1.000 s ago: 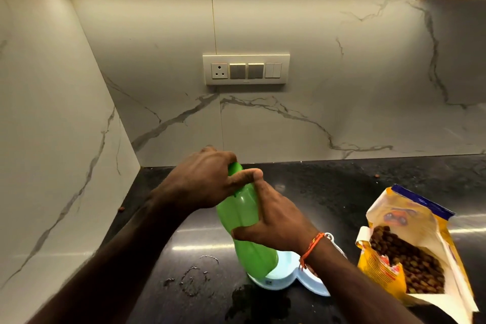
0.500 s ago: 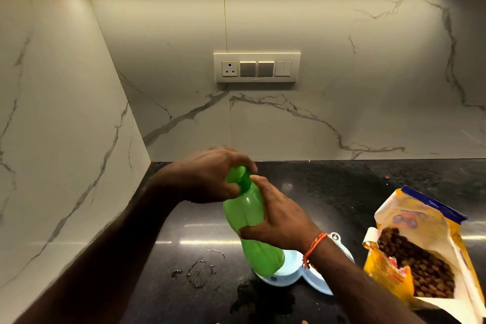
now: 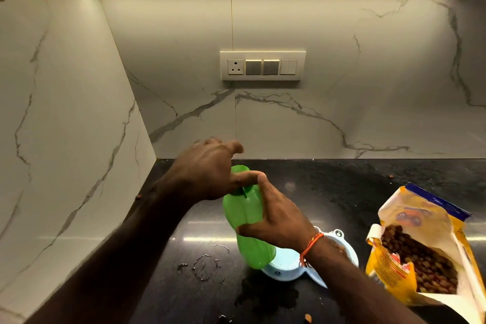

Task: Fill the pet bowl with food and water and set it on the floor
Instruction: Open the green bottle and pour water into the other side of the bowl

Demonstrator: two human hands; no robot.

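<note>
A green plastic bottle (image 3: 248,221) stands nearly upright, tilted slightly, above the pale blue pet bowl (image 3: 282,269) on the black counter. My right hand (image 3: 276,218) grips the bottle's middle. My left hand (image 3: 207,171) is on the green cap at the top, fingers curled round it. The bowl is partly hidden behind the bottle and my right wrist; brown kibble shows in its right compartment. An open yellow bag of pet food (image 3: 420,252) lies at the right, full of brown kibble.
Spilled water (image 3: 207,265) and a dark wet patch (image 3: 265,294) lie on the counter in front of the bowl. A few stray kibbles are scattered about. A marble wall closes the left side; a switch plate (image 3: 263,66) is on the back wall.
My left hand has turned on the cap, its fingers now spread further over the top. The bottle and my right hand have stayed over the bowl.
</note>
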